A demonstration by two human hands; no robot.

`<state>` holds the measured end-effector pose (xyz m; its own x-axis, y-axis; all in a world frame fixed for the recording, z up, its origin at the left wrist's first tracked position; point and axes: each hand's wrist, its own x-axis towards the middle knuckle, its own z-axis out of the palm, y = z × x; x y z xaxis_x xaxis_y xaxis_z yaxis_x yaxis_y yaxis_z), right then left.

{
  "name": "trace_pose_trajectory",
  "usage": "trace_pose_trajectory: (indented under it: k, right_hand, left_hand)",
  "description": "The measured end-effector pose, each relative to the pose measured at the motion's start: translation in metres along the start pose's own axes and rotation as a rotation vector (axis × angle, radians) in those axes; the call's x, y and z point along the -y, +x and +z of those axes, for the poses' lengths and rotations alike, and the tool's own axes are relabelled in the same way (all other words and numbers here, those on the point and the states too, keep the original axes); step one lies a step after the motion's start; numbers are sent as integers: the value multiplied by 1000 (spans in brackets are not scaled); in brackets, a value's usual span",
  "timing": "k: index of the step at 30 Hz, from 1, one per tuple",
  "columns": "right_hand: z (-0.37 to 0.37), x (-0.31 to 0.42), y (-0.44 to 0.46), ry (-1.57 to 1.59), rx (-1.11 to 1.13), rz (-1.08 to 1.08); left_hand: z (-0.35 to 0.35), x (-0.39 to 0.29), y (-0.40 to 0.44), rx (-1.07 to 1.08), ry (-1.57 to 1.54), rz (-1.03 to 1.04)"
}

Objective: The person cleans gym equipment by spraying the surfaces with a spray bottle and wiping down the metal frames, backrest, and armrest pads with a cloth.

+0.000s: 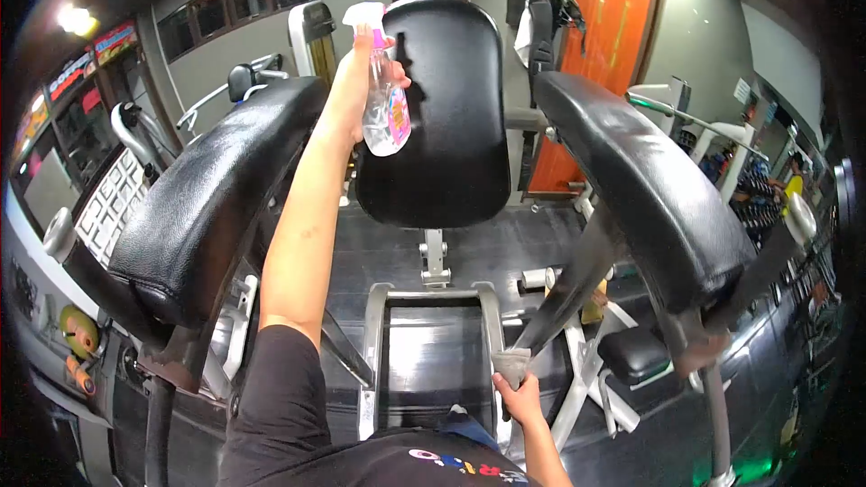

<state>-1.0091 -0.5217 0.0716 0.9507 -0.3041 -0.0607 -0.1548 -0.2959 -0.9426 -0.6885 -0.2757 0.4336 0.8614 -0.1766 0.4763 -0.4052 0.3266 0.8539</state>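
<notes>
My left hand [357, 81] is raised on an outstretched arm and wrapped round a clear spray bottle [382, 131]. The bottle has a white and pink trigger head and a colourful label, with clear liquid inside. Behind it stands the black padded backrest [451, 117] of a gym machine, with a dark shadow on its surface near the bottle. Low in the view, close to my body, my right hand [523, 399] grips a folded grey cloth [511, 364] beside the machine's metal frame [492, 316].
Black padded armrests flank me, one on the left [221, 189] and one on the right [640, 180], each with a handle at its near end. An orange door [609, 54] stands behind. Other gym machines and a dumbbell rack [758, 207] line the sides.
</notes>
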Motion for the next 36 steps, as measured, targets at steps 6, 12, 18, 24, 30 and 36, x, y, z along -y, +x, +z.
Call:
trace_pose_trajectory:
  k: [6, 12, 18, 24, 30, 36]
  right_hand:
    - [-12, 16, 69, -29, 87, -118]
    - [-18, 53, 111, 197, 190, -110]
    - [-2, 76, 133, 203, 193, -197]
    - [4, 95, 136, 141, 112, -321]
    - [1, 71, 143, 80, 98, -175]
    - [-1, 77, 149, 217, 156, -137]
  left_hand:
    - [4, -6, 20, 32, 137, -58]
    - [13, 7, 46, 80, 155, -65]
    - [19, 12, 61, 121, 174, -63]
    - [31, 25, 69, 187, 240, -98]
    - [7, 30, 59, 13, 20, 1]
    - [-11, 40, 40, -2, -214, -25]
